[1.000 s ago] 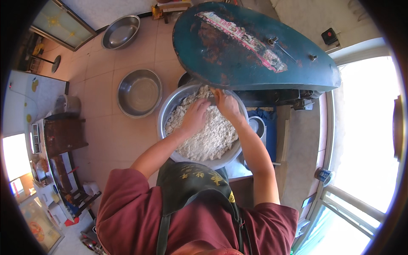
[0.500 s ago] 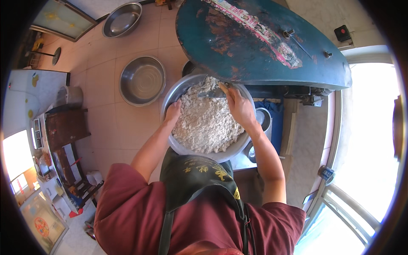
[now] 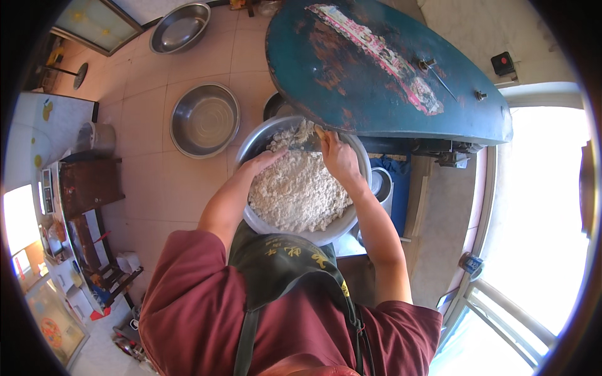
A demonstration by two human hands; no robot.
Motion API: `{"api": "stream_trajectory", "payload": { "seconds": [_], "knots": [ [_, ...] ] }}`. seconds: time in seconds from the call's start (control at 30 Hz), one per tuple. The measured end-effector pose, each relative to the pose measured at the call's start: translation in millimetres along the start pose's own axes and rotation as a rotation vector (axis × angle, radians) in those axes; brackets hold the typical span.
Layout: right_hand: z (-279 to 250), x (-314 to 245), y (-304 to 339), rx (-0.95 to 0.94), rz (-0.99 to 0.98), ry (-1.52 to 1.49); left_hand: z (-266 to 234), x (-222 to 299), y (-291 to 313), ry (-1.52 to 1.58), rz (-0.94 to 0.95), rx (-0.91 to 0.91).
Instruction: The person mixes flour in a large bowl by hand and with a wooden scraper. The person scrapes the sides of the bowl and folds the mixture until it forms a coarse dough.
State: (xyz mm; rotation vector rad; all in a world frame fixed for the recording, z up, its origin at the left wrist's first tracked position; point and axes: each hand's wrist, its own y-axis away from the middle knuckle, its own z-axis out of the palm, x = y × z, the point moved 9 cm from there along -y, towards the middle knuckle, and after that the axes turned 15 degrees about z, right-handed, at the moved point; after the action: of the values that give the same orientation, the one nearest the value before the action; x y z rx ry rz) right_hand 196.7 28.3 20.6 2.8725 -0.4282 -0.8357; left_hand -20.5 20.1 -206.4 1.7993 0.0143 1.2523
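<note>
A large metal bowl (image 3: 338, 233) in front of my body is filled with crumbly, pale floury dough (image 3: 298, 194). My left hand (image 3: 268, 160) reaches over the bowl's left side, its fingers stretched out on the dough. At the far right part of the bowl my right hand (image 3: 340, 158) is closed around the light wooden handle (image 3: 322, 133) of a dough scraper. The scraper's flat blade is sunk among the crumbs and shows only in part.
A large teal machine (image 3: 376, 75) with worn paint overhangs the bowl's far edge. Metal basins (image 3: 205, 122) stand on the tiled floor at the left, one farther back (image 3: 180, 28). A smaller metal bowl (image 3: 380, 185) sits right of the big one. Dark wooden furniture (image 3: 91, 188) is far left.
My left hand has moved from the bowl's left rim inward and away from me onto the dough. My right hand with the scraper has shifted slightly left.
</note>
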Motion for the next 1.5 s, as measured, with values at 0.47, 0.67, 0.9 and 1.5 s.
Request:
{"api": "stream_trajectory", "payload": {
  "seconds": [0.47, 0.67, 0.9, 1.5],
  "knots": [
    [4.3, -27.6, 12.3, -0.017, -0.042, 0.103, 61.3, 124.8, 100.3, -0.771, 0.524, 0.093],
    [28.4, -24.9, -24.7, 0.006, 0.014, 0.154, 75.3, 138.1, 97.7, -0.714, 0.799, 0.136],
    [33.0, -28.4, -19.3, -0.038, 0.030, 0.240, 70.1, 149.1, 101.7, -0.768, 0.836, 0.225],
    [18.5, -30.0, 9.3, 0.087, -0.156, 0.367, 54.3, 127.2, 88.6, -0.679, 0.672, 0.194]
  ]
}}
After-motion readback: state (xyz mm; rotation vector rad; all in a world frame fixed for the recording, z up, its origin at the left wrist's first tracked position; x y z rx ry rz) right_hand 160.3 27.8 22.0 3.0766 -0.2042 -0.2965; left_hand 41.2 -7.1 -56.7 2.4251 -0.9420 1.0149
